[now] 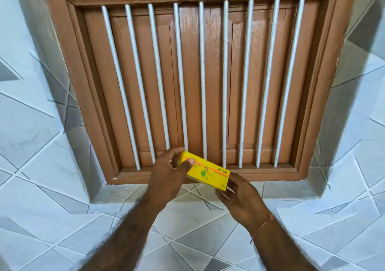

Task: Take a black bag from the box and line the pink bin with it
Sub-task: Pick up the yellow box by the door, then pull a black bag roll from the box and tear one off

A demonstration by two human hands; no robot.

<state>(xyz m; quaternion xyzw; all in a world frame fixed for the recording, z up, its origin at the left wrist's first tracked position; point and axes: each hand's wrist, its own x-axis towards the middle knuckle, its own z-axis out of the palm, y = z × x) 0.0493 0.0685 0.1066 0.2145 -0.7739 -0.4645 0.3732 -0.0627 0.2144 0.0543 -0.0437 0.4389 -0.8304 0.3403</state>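
A small yellow box [210, 175] with green print and an orange stripe is held in front of a window sill, tilted down to the right. My left hand [166, 172] grips its left end, thumb pressed on the top face. My right hand [239, 195] holds its right end with the fingers around the end flap. No black bag shows outside the box. The pink bin is not in view.
A brown wooden window frame [100, 124] with closed shutters and several white vertical bars [225, 83] fills the wall ahead. White and grey patterned tiles [41, 145] cover the wall around and below it.
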